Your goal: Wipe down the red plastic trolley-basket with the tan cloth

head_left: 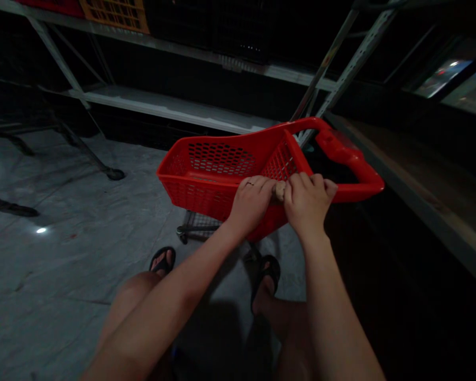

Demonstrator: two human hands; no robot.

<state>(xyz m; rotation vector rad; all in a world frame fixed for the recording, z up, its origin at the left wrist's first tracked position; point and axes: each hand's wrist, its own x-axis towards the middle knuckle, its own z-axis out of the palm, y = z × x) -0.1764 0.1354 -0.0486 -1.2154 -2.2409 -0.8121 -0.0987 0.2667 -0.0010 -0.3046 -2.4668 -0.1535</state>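
A red plastic shopping cart (206,185) with perforated sides stands in front of me, turned sideways, its handle pointing right. The part of its basket that I can see into holds nothing visible. My left hand (253,202) is closed over the near top rim, a ring on one finger. Close beside it, my right hand (309,203) is curled over the same rim where it runs towards the handle (347,151). A small tan lump (279,191) shows in the gap between both hands; its kind is unclear, and whether either hand grips it is hidden.
Behind the cart runs a metal shelf rack (174,108), with a yellow crate (115,15) and dark crates above. A ledge (420,185) lies along the right. Dark metal legs with a caster (115,173) stand on the concrete floor (71,275) at left.
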